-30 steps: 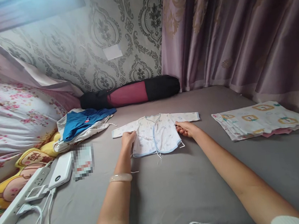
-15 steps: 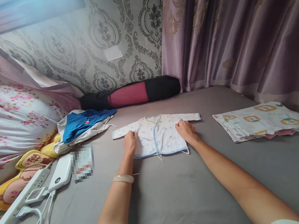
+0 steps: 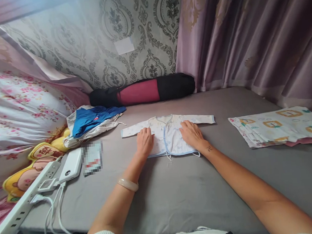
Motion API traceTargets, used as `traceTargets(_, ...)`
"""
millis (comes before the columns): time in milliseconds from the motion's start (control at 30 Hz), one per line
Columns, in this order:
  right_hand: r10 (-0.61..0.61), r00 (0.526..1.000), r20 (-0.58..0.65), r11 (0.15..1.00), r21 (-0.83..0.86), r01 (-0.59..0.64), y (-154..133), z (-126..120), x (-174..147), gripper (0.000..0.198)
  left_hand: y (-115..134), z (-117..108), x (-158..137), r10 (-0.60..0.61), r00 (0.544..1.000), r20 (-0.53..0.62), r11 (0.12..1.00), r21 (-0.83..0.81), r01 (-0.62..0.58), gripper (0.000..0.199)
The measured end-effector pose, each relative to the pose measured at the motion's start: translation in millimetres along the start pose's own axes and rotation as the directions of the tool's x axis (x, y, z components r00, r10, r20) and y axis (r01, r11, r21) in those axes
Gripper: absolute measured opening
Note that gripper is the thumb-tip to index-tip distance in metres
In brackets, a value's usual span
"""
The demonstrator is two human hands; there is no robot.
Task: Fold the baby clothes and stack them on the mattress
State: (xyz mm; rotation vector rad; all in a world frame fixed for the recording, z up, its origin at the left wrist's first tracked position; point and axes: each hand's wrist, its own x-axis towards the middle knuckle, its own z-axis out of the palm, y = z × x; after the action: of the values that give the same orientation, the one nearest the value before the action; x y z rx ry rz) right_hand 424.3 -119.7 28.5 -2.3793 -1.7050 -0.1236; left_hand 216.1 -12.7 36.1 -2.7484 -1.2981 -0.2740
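A small white baby shirt [image 3: 173, 139] with a faint print and light blue trim lies spread out on the grey sheet, both sleeves stretched sideways and thin ties at its lower edge. My left hand [image 3: 145, 141] rests palm down on the left side of the shirt, fingers extended, just below that sleeve. On the right side, my right hand [image 3: 192, 132] lies on the fabric with its fingers apart. Neither hand grips the cloth.
Folded printed cloths [image 3: 279, 126] lie at right. To the left are blue clothing [image 3: 90, 121], a white power bank [image 3: 70, 164], a power strip [image 3: 24, 205] with cables and a yellow cushion [image 3: 22, 179]. A black and red long bag [image 3: 140, 92] lies along the wall.
Both hands were closed at the shirt's sides; their fingers are now stretched out on the fabric. The whole view has shifted slightly, with the shirt staying spread.
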Motion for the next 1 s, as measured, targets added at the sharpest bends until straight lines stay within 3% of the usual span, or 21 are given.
traceTargets(100,-0.142,0.985,0.094,0.988,0.066,0.137,-12.4,9.3,-7.6,0.049,11.5,5.2,-11.1,0.229,0.971,0.063,0.965,-0.147,-0.218,0.036)
traceTargets(167,-0.146,0.978,0.152,0.986,0.099,0.132,-18.7,15.5,-12.3,0.055,16.4,12.6,-18.6,0.265,0.959,0.100,0.948,-0.210,-0.240,0.042)
traceTargets(300,-0.132,0.973,0.191,0.988,0.105,0.113,-23.3,19.6,-17.4,0.058,19.5,23.7,-27.7,0.219,0.962,0.163,0.958,-0.221,-0.180,0.052)
traceTargets(467,-0.128,0.975,0.182,0.989,0.098,0.112,-25.4,17.2,-19.3,0.060,19.6,20.0,-24.6,0.215,0.961,0.172,0.956,-0.239,-0.171,0.051)
traceTargets(767,-0.205,0.955,0.215,0.974,0.138,0.178,-38.0,15.5,-24.7,0.063,32.0,12.2,29.4,0.026,0.997,0.068,0.923,-0.384,0.002,0.031)
traceTargets(867,-0.214,0.955,0.204,0.972,0.143,0.187,-37.6,14.4,-26.0,0.063,41.4,16.3,49.5,0.033,0.998,0.062,0.928,-0.372,-0.007,0.037)
traceTargets(1000,-0.229,0.956,0.185,0.968,0.146,0.203,-36.4,15.5,-27.8,0.064,45.8,27.2,66.2,0.136,0.990,0.027,0.948,-0.293,-0.122,0.038)
